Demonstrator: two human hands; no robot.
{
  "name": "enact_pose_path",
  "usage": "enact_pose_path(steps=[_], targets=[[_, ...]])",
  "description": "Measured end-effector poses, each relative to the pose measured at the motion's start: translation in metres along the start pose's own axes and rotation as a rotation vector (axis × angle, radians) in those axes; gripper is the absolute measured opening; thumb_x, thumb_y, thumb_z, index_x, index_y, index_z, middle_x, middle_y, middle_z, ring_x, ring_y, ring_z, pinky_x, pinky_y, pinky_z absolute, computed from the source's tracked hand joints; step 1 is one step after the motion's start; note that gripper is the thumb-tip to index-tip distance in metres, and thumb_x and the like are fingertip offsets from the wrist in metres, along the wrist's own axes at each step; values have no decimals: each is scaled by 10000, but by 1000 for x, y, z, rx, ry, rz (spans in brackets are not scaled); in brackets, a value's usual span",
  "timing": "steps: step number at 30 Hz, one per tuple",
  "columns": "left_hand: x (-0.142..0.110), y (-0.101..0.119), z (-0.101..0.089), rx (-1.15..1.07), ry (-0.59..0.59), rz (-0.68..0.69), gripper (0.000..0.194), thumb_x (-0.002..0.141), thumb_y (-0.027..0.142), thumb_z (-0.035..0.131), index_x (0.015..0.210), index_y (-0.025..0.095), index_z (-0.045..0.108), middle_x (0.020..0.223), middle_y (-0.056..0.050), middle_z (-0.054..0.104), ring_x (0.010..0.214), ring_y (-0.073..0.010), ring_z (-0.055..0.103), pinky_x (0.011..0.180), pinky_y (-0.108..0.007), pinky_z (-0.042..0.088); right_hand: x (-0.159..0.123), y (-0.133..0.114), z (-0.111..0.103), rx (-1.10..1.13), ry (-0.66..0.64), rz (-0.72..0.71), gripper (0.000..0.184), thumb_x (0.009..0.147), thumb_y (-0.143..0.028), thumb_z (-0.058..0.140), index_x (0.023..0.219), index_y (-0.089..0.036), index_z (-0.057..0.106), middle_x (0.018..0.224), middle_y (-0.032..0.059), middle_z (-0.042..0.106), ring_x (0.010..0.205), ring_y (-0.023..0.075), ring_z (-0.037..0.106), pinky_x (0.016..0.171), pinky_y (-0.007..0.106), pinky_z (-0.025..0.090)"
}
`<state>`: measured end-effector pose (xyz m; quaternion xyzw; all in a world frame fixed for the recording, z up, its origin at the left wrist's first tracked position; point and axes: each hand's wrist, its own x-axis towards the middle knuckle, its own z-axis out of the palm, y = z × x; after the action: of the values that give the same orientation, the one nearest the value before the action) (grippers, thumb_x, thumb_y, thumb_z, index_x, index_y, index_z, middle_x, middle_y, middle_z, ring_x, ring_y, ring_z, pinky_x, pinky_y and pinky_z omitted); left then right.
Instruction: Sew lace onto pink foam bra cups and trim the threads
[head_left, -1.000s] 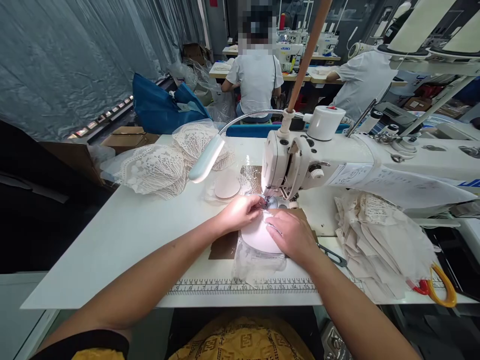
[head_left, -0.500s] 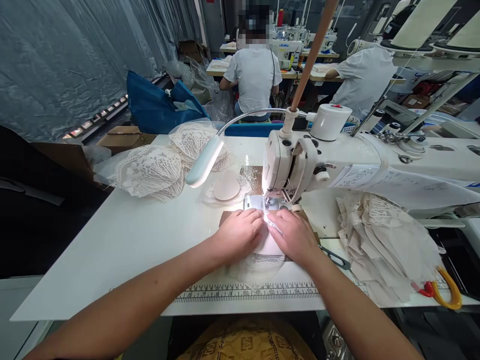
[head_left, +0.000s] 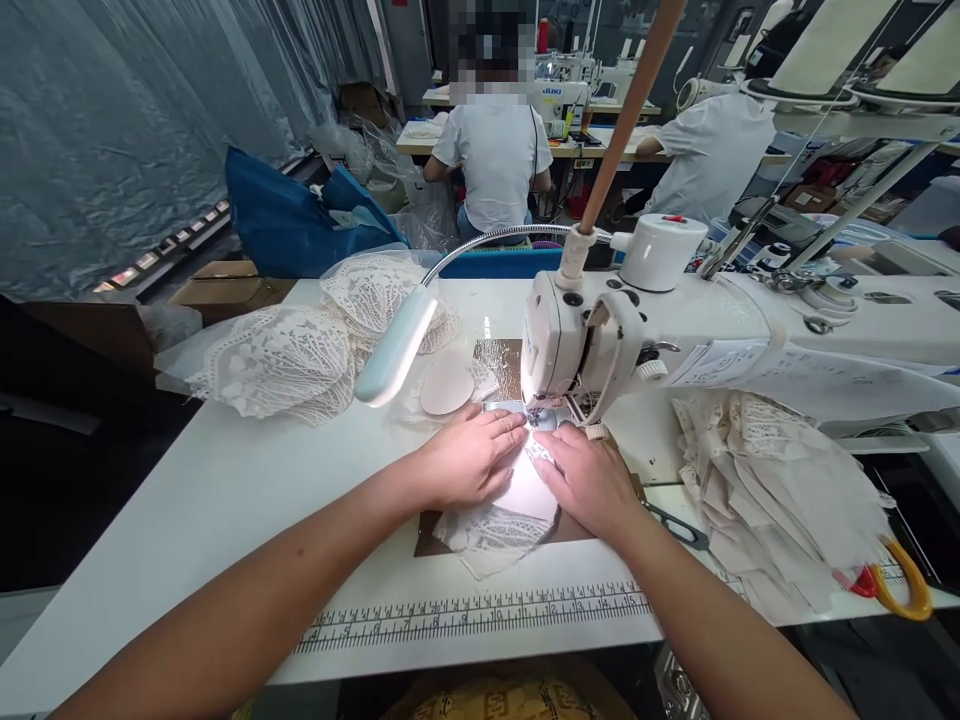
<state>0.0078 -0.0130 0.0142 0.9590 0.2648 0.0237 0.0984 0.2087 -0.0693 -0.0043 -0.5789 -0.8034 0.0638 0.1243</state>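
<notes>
Under the presser foot (head_left: 534,418) of a white sewing machine (head_left: 562,330) lies a pale fabric piece with lace (head_left: 499,525), its wide lace end toward me. My left hand (head_left: 469,455) rests flat on its left side, fingers stretched toward the needle area. On the opposite edge, my right hand (head_left: 589,468) has thumb and forefinger closed at a narrow lace strip; its other fingertips are partly hidden. Behind my left hand, a smooth oval pad (head_left: 447,384) lies on more lace. The needle tip cannot be made out.
Lace pieces (head_left: 277,360) are heaped at left, below a lamp (head_left: 397,345). A fabric stack (head_left: 780,490), dark thread snips (head_left: 679,527) and orange-handled scissors (head_left: 907,585) lie at right. A ruler strip (head_left: 480,612) runs along the front edge. Two people sit beyond.
My left hand has shifted left and its fingers lie flatter. The fabric's lace end has swung slightly left and shows more. The camera view has also moved a little.
</notes>
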Motion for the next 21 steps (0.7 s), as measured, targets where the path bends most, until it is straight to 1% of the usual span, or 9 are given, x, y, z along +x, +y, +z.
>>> enact_pose_path(steps=[3, 6, 8, 11, 13, 16, 18, 21], targets=[[5, -10, -4, -1, -18, 68, 511, 881, 274, 470, 1367, 116, 474, 1431, -160, 463, 1299, -303, 453, 1085, -510, 293, 1, -1, 1, -10, 16, 13, 245, 903, -255, 497, 1083, -215, 659, 912, 60, 665, 792, 212, 584, 642, 305, 366], [8, -17, -7, 14, -12, 121, 472, 881, 218, 462, 1346, 146, 498, 1404, -138, 502, 1293, -291, 463, 1103, -516, 249, 1, 1, 2, -5, 34, 11, 262, 907, -237, 477, 1095, -222, 659, 949, 63, 678, 796, 214, 599, 654, 309, 388], [6, -18, -7, 41, 7, 126, 434, 871, 171, 467, 1299, 154, 540, 1380, -135, 528, 1278, -295, 472, 1098, -517, 246, 0, 3, 3, 15, 47, 8, 290, 912, -216, 448, 1115, -222, 655, 981, 67, 685, 799, 212, 608, 668, 311, 406], [1, -11, -3, 69, 59, 116, 395, 848, 103, 475, 1227, 130, 581, 1356, -163, 535, 1253, -301, 478, 1070, -502, 287, -2, 6, 4, 39, 56, 22, 335, 920, -191, 398, 1140, -209, 650, 978, 75, 691, 803, 213, 616, 679, 310, 426], [-2, -3, 0, 39, 96, 127, 348, 871, 113, 466, 1195, 119, 592, 1295, -169, 568, 1216, -291, 495, 1053, -482, 313, -2, 7, 4, 38, 54, 32, 350, 919, -184, 377, 1128, -204, 656, 962, 81, 692, 779, 213, 616, 668, 311, 431], [-3, 7, 2, -27, 125, 127, 291, 925, 194, 447, 1153, 111, 607, 1146, -162, 618, 1106, -273, 541, 1021, -470, 343, -3, 7, 4, 33, 71, 32, 355, 912, -177, 362, 1086, -203, 670, 928, 82, 691, 709, 206, 598, 628, 312, 420], [-2, 9, 3, -54, 137, 118, 283, 937, 228, 440, 1130, 116, 614, 1064, -155, 623, 1031, -263, 557, 982, -462, 371, -3, 7, 4, 41, 92, 30, 359, 911, -169, 350, 1056, -201, 677, 901, 80, 687, 667, 195, 577, 596, 305, 406], [-1, 8, 4, -73, 148, 112, 281, 943, 237, 427, 1119, 127, 616, 997, -144, 615, 971, -253, 557, 934, -448, 399, -3, 7, 3, 69, 111, 16, 364, 909, -155, 342, 1023, -199, 685, 867, 77, 678, 634, 179, 555, 570, 289, 395]])
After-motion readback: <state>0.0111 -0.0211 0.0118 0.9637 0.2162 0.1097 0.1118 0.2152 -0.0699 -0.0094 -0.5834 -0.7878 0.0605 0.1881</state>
